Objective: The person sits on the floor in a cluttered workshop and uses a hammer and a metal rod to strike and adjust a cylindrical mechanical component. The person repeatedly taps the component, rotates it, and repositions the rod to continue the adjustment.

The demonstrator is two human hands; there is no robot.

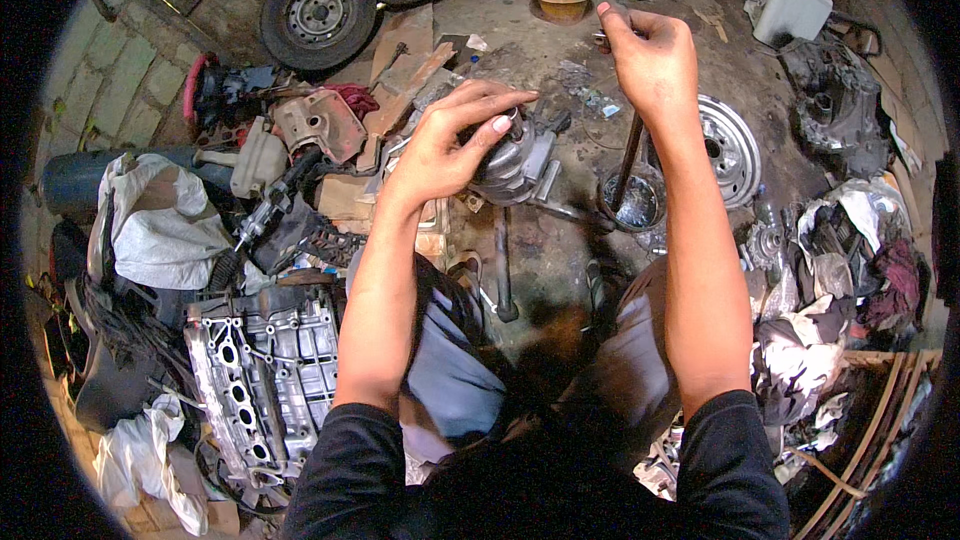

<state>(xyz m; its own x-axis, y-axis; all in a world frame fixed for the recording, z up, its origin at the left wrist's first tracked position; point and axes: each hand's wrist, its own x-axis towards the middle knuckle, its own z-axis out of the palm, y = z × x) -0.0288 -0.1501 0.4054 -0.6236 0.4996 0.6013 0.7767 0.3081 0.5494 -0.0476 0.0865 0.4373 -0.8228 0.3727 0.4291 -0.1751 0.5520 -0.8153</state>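
My left hand (455, 140) is curled over a cylindrical metal housing (510, 165) at the middle, its fingers along the top. A bar (503, 260) with a dark end stands or lies below that housing. My right hand (650, 55) is raised to the upper right, closed, with a small dark piece showing at its fingertips; I cannot make out what it grips. A long dark rod (629, 155) runs from beneath that hand down into a round container (655, 202) with dark, shiny contents. A silver wheel rim (738, 150) lies just right of the rod.
An engine block (260, 380) sits at lower left, among scrap parts and white sacks (160, 230). Two tyres (290, 35) and a green-yellow basin (560, 5) are at the back. A gearbox casing (835, 115), rags (890, 280) and wooden strips (880, 420) line the right side.
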